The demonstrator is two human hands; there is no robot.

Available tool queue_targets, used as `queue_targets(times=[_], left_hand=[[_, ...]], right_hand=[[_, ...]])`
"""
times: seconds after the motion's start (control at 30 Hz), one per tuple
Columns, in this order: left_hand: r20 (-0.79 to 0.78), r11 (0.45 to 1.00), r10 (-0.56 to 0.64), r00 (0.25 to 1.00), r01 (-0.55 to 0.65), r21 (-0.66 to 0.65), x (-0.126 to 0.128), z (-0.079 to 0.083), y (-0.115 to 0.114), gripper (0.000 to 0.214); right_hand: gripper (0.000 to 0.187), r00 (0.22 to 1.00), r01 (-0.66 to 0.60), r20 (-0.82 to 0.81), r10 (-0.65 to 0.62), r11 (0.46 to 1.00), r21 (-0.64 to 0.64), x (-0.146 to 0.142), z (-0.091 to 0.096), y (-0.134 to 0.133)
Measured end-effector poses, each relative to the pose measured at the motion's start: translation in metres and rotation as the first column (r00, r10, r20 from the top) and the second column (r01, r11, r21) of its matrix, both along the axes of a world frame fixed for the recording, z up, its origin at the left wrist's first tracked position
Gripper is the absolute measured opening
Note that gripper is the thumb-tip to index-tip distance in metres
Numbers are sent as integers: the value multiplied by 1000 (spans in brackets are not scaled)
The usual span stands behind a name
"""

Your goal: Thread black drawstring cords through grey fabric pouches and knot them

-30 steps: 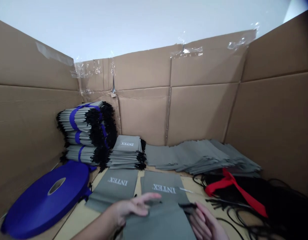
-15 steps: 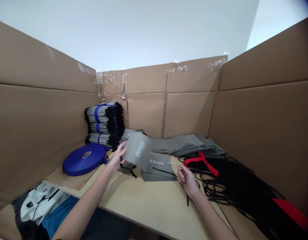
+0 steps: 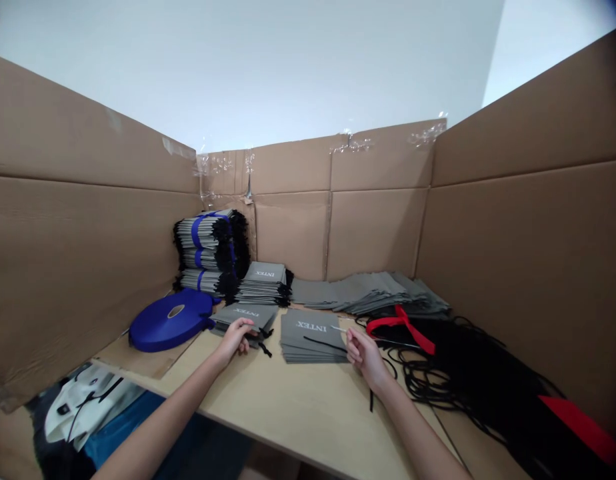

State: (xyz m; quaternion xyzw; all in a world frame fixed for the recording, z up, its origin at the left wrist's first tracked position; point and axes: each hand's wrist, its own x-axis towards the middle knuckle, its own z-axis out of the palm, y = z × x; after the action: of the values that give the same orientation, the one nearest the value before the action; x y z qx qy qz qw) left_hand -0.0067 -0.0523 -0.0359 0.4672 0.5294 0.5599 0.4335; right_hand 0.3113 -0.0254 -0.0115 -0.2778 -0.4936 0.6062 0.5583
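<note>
My left hand (image 3: 237,339) is at the near edge of a grey drawstring pouch (image 3: 248,312) lettered INTEX, on a low pile with knotted black cord ends. Its fingers are closed over that edge. To the right lies a stack of flat grey pouches (image 3: 308,325), the top one also lettered INTEX. Beside it my right hand (image 3: 365,357) pinches a thin, pale, needle-like tool (image 3: 341,329), whose tip reaches over the stack. A black cord (image 3: 324,343) runs across the top pouch toward this hand, and a cord end hangs below it.
Behind stand a corded pouch stack (image 3: 262,288) and bundles strapped in blue (image 3: 201,257). A blue ribbon roll (image 3: 168,323) lies left. Loose grey pouches (image 3: 368,293) spread along the back. Black cords (image 3: 468,373) with red ties cover the right. Cardboard walls (image 3: 288,227) enclose the table.
My left hand has lowered a grey pouch from above the table onto the low pile on the left. My right hand keeps nearly the same place, still pinching the thin tool.
</note>
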Motion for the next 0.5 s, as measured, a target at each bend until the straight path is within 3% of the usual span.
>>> queue_targets(times=[0.13,0.33,0.5], left_hand=[[-6,996,-90,996,90,-6,9,-3,4,30],[-22,980,-175,984,172,-96,-7,-5,20,35],[-98,989,-118,988,108,-101,-12,-10,23,33]], right_hand=[[31,999,-5,32,5,1000,-2,1,-3,2],[33,993,-21,114,22,1000,-14,-2,-5,1],[32,983,-32,180,34,999,-19,-6,-6,0]])
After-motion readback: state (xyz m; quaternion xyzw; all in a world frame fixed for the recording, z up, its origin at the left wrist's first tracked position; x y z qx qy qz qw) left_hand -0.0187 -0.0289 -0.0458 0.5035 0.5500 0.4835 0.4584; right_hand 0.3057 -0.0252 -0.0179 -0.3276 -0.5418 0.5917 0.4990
